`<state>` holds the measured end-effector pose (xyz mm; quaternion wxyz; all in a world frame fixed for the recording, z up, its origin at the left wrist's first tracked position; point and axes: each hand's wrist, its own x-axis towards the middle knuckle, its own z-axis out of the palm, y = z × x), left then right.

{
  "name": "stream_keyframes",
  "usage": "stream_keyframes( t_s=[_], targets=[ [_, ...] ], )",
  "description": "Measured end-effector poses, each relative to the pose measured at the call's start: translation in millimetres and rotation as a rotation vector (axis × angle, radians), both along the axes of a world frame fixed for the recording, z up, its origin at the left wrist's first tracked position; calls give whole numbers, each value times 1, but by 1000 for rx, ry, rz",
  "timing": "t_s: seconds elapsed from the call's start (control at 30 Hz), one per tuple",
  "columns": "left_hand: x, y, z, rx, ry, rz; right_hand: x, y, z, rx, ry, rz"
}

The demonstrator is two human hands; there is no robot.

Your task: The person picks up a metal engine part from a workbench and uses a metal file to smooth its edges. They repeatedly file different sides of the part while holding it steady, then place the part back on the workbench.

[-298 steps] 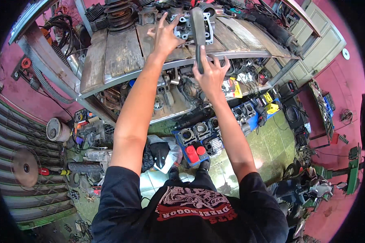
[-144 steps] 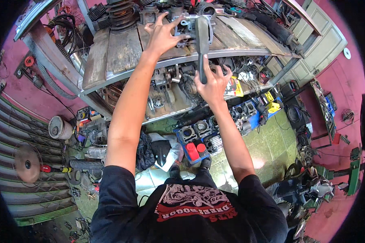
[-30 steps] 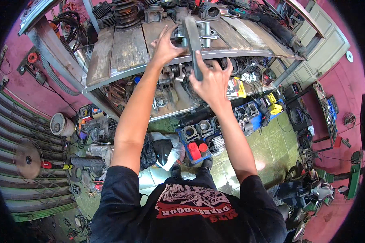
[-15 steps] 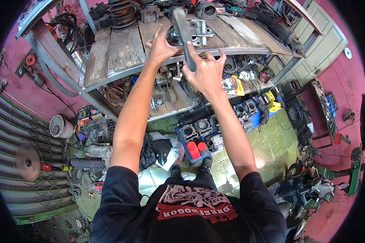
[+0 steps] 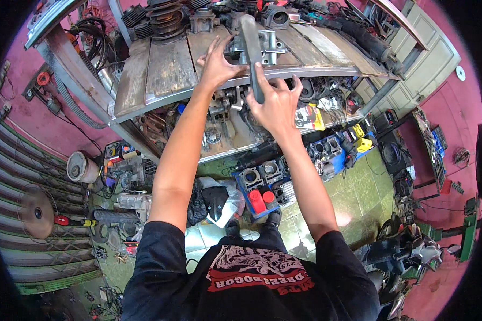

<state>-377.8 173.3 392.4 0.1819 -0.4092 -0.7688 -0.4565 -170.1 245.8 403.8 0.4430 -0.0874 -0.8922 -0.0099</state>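
A long, flat grey bar [image 5: 253,51] slants up and away over the bench, its far end rounded. My right hand [image 5: 277,104] is closed on its near end, with the index finger stretched along it. Under and behind the bar lies a silvery cast-metal engine part [image 5: 273,48] with bored holes, partly hidden. At that part's left side is my left hand [image 5: 217,65], fingers spread and thumb pointing toward the bar. Whether the left fingertips touch the part, I cannot tell.
The wooden plank bench [image 5: 168,69] has a metal front edge. Engine cylinders [image 5: 163,18] and other parts crowd its back. Beneath it a shelf [image 5: 235,139] holds loose parts. On the floor stand a blue tray [image 5: 241,187] with cylinder blocks and a red bottle [image 5: 256,201].
The bar stands slightly more upright, and its far end has shifted a little right. My right hand has moved slightly right and nearer to me. The left hand looks much the same.
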Motion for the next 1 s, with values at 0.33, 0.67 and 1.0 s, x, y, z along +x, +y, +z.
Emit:
stream_keyframes(
  t_s=[0.33, 0.67, 1.0],
  targets=[
    [-1, 0, -2, 2, -11, 29, 21, -10, -32, -91, 89, 141],
    [-6, -1, -5, 23, -13, 0, 26, -7, -73, -125, 62, 125],
    [-1, 0, 0, -10, 12, 50, -2, 5, -38, -41, 122, 41]
  ],
)
